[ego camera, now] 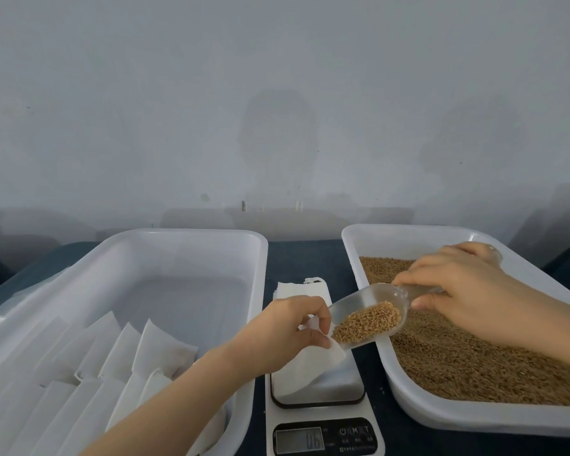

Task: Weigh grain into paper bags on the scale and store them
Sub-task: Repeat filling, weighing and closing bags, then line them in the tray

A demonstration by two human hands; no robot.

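L hand [287, 327] pinches white bag [310, 366] on scale [323, 413]; R hand [458, 284] grips clear scoop [359, 302] w/ brown grain [369, 324].

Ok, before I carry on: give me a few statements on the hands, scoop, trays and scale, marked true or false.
1. The scoop gripped by the right hand carries grain. True.
2. The left hand lies flat on the scale, holding nothing. False: it pinches a paper bag over the scale.
3. The grain tray stands right of the scale. True.
4. The left tray holds loose grain. False: it holds white bags.
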